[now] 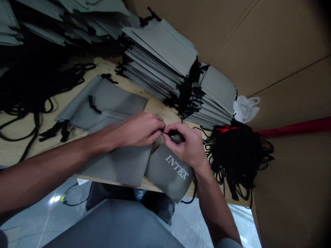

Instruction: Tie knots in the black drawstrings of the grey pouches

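Pinching a black cord [163,131] between fingertips, we held our left hand [142,130] and right hand [186,143] close above the grey INTEX pouch [169,179], which hung over the edge of the table [9,153], likely for two-handed reach!

The left hand [143,128] wears a ring [158,117]; the top [116,225] is bluish-grey, trousers [110,191] dark.
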A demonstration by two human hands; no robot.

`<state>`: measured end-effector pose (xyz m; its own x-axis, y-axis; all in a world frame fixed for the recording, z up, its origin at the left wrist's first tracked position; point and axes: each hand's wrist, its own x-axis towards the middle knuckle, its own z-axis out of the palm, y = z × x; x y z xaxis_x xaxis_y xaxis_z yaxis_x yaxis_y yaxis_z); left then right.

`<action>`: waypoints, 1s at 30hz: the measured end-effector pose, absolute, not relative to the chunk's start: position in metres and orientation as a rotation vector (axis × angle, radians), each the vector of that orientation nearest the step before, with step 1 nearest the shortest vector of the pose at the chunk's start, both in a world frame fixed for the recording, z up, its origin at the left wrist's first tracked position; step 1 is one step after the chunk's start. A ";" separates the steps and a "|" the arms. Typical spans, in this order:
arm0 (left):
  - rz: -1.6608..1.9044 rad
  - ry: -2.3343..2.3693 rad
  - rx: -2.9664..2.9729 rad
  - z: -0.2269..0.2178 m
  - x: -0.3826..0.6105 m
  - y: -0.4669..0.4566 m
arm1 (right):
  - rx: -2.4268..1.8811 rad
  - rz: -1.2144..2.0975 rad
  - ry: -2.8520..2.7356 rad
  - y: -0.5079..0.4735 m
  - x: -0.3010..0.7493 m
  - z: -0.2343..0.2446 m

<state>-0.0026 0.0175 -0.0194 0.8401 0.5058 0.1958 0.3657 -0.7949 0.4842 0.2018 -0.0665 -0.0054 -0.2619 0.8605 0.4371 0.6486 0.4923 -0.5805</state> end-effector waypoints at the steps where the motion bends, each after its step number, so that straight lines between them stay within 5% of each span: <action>1: 0.432 0.649 2.643 -0.022 -0.002 0.017 | -1.251 0.371 -1.986 -0.066 0.202 -0.006; 17: 0.717 0.313 2.247 0.008 -0.005 0.004 | -1.003 1.160 -1.508 -0.056 0.209 -0.011; 30: 0.770 0.342 2.249 0.012 -0.006 0.001 | -0.942 1.277 -1.397 -0.049 0.205 -0.012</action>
